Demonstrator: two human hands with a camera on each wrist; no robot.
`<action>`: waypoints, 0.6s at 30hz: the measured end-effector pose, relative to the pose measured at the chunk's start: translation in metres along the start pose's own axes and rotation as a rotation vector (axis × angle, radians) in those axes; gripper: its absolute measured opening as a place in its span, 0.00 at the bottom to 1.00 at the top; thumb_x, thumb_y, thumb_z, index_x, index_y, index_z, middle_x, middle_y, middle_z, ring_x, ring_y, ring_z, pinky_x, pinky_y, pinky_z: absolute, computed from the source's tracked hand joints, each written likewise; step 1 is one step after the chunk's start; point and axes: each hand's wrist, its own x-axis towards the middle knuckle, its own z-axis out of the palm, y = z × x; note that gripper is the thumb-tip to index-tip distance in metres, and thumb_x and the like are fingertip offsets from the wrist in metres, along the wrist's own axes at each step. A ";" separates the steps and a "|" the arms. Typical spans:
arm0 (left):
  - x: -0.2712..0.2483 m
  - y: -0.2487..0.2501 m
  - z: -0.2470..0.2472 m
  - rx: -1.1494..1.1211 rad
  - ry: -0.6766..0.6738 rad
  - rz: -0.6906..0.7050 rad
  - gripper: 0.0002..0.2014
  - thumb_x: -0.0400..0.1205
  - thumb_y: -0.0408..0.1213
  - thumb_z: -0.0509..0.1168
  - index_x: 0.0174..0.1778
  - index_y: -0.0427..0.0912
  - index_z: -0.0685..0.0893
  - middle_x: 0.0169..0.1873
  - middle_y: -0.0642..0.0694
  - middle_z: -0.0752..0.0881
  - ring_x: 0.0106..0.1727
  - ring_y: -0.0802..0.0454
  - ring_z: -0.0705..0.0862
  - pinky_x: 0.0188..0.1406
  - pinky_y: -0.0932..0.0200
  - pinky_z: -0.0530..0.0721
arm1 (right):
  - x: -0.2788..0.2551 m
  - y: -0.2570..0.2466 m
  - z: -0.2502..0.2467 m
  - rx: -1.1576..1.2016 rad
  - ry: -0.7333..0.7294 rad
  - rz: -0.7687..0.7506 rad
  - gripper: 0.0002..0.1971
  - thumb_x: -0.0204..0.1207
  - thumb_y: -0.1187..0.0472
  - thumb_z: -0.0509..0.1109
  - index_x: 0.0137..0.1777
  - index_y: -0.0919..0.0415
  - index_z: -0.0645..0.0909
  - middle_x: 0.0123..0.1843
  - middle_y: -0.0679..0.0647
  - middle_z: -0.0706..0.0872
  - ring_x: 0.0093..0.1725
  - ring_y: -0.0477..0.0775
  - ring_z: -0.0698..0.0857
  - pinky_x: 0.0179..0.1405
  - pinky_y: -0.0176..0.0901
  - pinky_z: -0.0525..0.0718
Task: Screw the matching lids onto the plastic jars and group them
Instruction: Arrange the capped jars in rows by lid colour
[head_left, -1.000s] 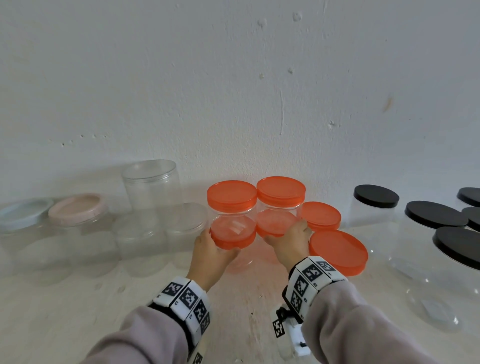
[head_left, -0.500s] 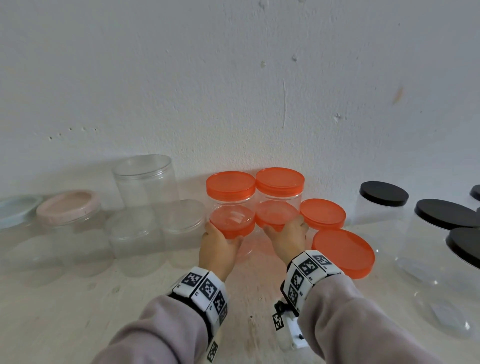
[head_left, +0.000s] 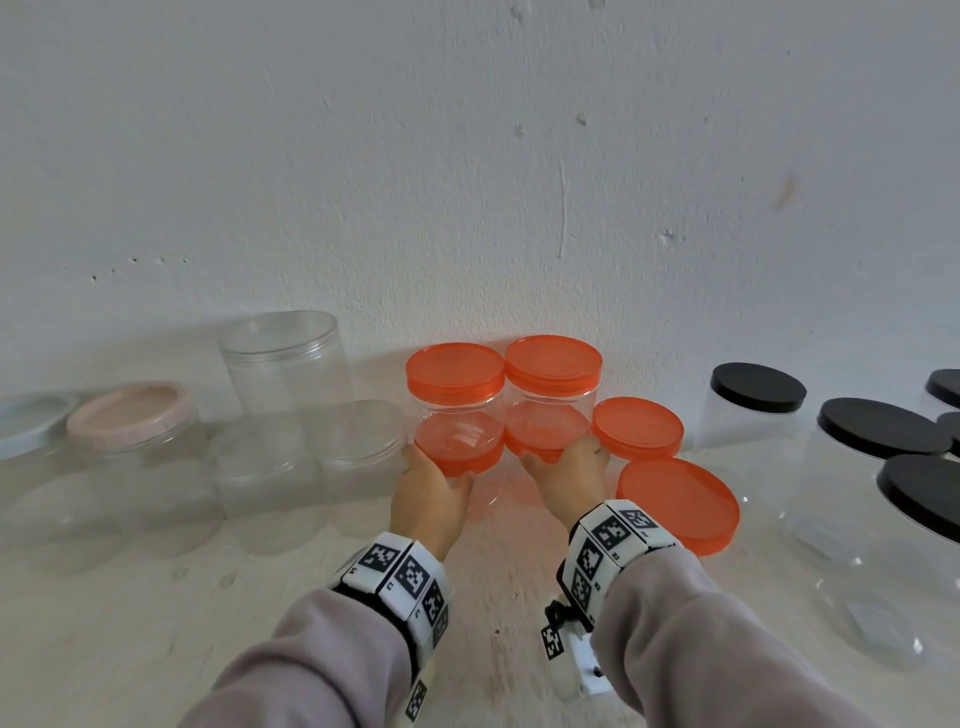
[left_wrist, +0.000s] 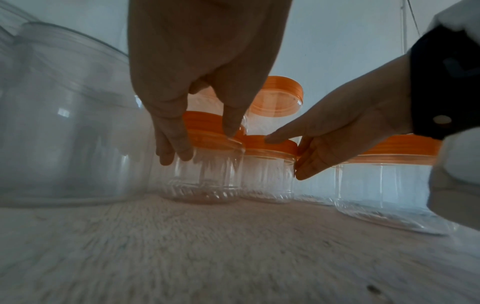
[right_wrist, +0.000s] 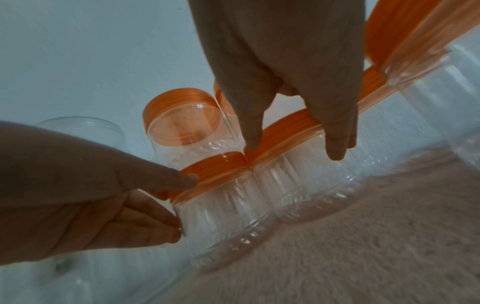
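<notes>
two small orange-lidded jars (head_left: 511, 447), moved nearer the wall (head_left: 467, 182); left hand (head_left: 427, 501) and right hand (head_left: 571, 478) each grip one; orange group nearly formed.

— What's the right hand (right_wrist: 285, 72) doing?
— It comes down from the top, thumb and fingers (right_wrist: 337, 142) straddling the orange lid (right_wrist: 288, 125) of a small clear ribbed jar (right_wrist: 311, 185).
— And the other one?
— The left hand (right_wrist: 85, 185) reaches in from the left, forefinger on the lid (right_wrist: 221, 166) of a matching jar (right_wrist: 223, 222), the other fingertips against its wall.
— Are the jars apart?
— Their lids touch. Taller orange-lidded jars (right_wrist: 187, 127) stand behind, against the pale wall (right_wrist: 91, 51).
</notes>
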 end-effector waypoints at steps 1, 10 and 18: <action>-0.001 -0.001 -0.002 -0.003 -0.010 0.010 0.31 0.82 0.40 0.66 0.74 0.31 0.60 0.66 0.34 0.79 0.64 0.38 0.80 0.56 0.52 0.78 | -0.004 0.000 -0.001 0.007 -0.007 -0.002 0.40 0.76 0.53 0.74 0.75 0.75 0.56 0.75 0.68 0.65 0.73 0.62 0.69 0.67 0.47 0.70; -0.017 -0.009 -0.020 -0.071 -0.059 0.127 0.33 0.80 0.39 0.69 0.77 0.38 0.61 0.61 0.37 0.80 0.61 0.42 0.79 0.52 0.57 0.73 | -0.048 0.006 -0.023 0.045 -0.024 -0.281 0.34 0.78 0.58 0.72 0.78 0.64 0.59 0.74 0.58 0.64 0.69 0.55 0.69 0.62 0.39 0.68; -0.053 0.009 -0.020 -0.084 -0.152 0.359 0.27 0.79 0.40 0.70 0.73 0.42 0.70 0.62 0.48 0.77 0.62 0.52 0.77 0.60 0.59 0.73 | -0.073 0.018 -0.079 -0.037 0.110 -0.474 0.27 0.79 0.56 0.70 0.76 0.60 0.68 0.72 0.53 0.71 0.70 0.50 0.70 0.61 0.31 0.63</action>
